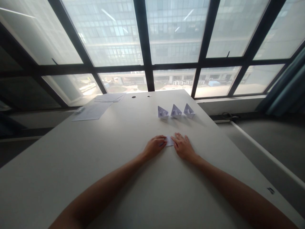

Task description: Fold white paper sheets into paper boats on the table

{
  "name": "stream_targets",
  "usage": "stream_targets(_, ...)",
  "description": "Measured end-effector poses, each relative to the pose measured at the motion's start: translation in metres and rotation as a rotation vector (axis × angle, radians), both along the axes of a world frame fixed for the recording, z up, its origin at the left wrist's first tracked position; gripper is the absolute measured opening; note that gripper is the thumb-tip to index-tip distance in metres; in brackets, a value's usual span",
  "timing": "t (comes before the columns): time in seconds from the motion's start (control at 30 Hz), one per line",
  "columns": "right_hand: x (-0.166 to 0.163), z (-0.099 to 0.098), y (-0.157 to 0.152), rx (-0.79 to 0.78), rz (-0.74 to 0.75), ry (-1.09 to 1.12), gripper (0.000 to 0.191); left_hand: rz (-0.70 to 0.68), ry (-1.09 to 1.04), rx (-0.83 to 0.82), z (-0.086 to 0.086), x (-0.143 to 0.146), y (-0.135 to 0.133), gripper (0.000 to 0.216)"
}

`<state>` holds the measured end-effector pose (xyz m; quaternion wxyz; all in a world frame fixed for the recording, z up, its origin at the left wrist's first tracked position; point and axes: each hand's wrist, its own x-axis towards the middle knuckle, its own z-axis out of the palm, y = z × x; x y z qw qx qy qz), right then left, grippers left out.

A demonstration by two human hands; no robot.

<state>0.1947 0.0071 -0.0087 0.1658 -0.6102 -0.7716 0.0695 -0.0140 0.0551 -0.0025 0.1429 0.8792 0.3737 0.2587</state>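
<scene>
A small folded piece of white paper [169,141] lies on the white table between my two hands. My left hand [156,145] is at its left edge, closed, with the fingers together and the thumb below them on the paper. At the right edge rests my right hand [183,146], its fingers spread on the tabletop and the nearest ones touching the paper. Beyond the hands, three folded paper boats [163,112], [176,112], [189,110] stand upright in a row. Part of the folded paper is hidden under the fingers.
Flat white sheets [91,112] lie at the table's far left, with some overlapping at the back. Two round holes [133,97] pierce the table [114,143] near its far edge. A small dark item [271,190] is at the right edge. Large windows stand behind.
</scene>
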Motion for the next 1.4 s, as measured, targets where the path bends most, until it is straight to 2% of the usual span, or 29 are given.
stream_targets(0.27, 0.000, 0.001, -0.001, 0.004, 0.002, 0.003, 0.046, -0.073, 0.073, 0.060, -0.004, -0.001, 0.002, 0.036)
stream_targets(0.53, 0.001, 0.002, 0.000, 0.006, 0.010, 0.037, 0.044, -0.143, 0.288, 0.032, 0.002, -0.003, -0.004, 0.047)
stream_targets(0.67, 0.001, 0.002, 0.000, 0.054, 0.103, 0.103, 0.041, -0.154, 0.328, 0.028, 0.005, -0.003, -0.007, 0.051)
stream_targets(0.77, 0.001, 0.002, -0.001, 0.106, 0.223, 0.163, 0.038, -0.138, 0.326, 0.033, 0.005, -0.002, -0.008, 0.056)
stream_targets(0.87, 0.000, 0.001, -0.001, 0.142, 0.282, 0.192, 0.033, -0.119, 0.316, 0.031, 0.003, -0.002, -0.008, 0.057)
stream_targets(1.2, 0.001, 0.003, -0.003, 0.174, 0.349, 0.097, 0.032, -0.037, 0.274, 0.038, -0.002, -0.001, -0.005, 0.048)
stream_targets(1.4, -0.001, 0.006, -0.005, 0.160, 0.327, 0.075, 0.033, -0.035, 0.276, 0.041, -0.004, -0.001, -0.004, 0.049)
